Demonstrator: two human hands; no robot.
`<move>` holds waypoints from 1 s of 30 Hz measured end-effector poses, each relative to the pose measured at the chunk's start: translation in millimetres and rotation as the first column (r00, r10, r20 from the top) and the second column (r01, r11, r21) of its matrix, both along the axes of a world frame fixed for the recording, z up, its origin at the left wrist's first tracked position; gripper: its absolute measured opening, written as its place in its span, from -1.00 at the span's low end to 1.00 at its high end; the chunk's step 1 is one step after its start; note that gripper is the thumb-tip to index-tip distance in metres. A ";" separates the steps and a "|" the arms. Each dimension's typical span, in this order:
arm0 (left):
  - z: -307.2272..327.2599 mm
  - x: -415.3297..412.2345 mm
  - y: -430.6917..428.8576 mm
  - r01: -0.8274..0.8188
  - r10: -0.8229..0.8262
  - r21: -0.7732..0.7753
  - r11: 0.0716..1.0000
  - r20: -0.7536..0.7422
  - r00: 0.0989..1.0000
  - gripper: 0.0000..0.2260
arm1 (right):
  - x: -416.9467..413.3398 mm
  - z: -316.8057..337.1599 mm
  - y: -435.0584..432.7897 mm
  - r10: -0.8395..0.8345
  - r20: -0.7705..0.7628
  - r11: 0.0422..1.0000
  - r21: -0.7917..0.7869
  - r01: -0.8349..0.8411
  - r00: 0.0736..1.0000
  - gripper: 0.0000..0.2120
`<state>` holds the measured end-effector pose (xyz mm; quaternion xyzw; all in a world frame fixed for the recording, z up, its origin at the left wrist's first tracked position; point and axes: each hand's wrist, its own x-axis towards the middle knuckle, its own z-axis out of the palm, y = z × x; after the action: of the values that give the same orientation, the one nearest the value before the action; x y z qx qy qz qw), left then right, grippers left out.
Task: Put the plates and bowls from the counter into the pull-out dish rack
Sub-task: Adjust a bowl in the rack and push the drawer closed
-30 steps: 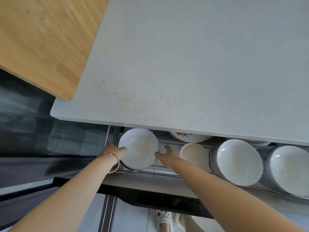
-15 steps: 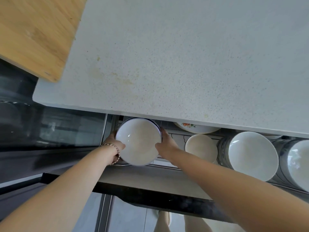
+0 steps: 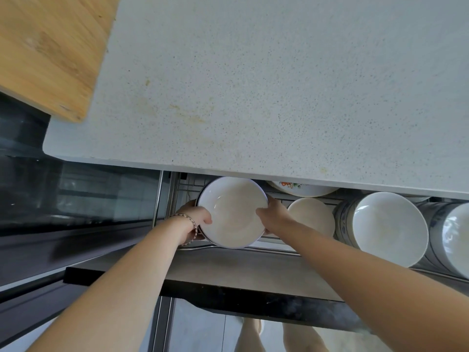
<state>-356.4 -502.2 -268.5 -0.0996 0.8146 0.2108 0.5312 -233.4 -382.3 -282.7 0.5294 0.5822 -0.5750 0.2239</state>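
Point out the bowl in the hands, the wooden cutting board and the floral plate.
held bowl (image 3: 232, 212): head view, centre of its inside.
cutting board (image 3: 50, 47): head view, middle of its top.
floral plate (image 3: 304, 190): head view, its visible rim.

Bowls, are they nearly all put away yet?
Nearly, it seems. Several bowls sit in the rack. The left hand and right hand hold a white bowl at its left end. The visible counter shows only a cutting board, so this may be last.
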 end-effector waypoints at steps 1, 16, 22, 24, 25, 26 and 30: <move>-3.4 0.9 -0.6 0.023 -0.024 -0.018 1.000 -0.036 0.999 -0.53 | -0.6 1.0 0.8 -0.016 -0.004 1.000 -0.022 0.015 1.000 -0.52; 5.4 5.7 7.4 0.085 -0.077 0.107 0.991 -0.075 0.994 -0.41 | 15.4 -1.7 -11.3 -0.008 -0.012 0.998 0.064 0.008 1.000 -0.32; 11.1 4.7 16.4 0.165 -0.165 -0.014 0.986 -0.144 0.976 -0.61 | 11.8 1.0 -9.1 -0.192 0.052 0.979 -0.063 0.195 0.980 -0.47; 14.8 5.1 20.6 0.250 -0.264 -0.100 0.963 -0.152 0.953 -0.64 | 11.0 4.3 -9.6 -0.203 0.049 0.974 -0.093 0.207 0.978 -0.50; 17.9 6.0 22.7 0.288 -0.307 -0.136 0.948 -0.147 0.940 -0.67 | 10.2 5.9 -10.4 -0.202 0.048 0.974 -0.097 0.205 0.978 -0.52; 21.0 6.8 24.4 0.301 -0.323 -0.159 0.940 -0.135 0.937 -0.69 | 9.2 7.2 -10.7 -0.198 0.052 0.975 -0.097 0.202 0.979 -0.55; 19.9 5.3 23.8 0.146 -0.151 -0.145 0.978 -0.024 0.988 -0.69 | 9.0 11.5 -8.0 -0.200 0.102 0.970 -0.119 0.211 0.975 -0.62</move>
<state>-351.0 -478.4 -248.5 -0.0726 0.8418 0.1131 0.5228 -224.4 -390.3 -271.2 0.5963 0.4751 -0.6076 0.2226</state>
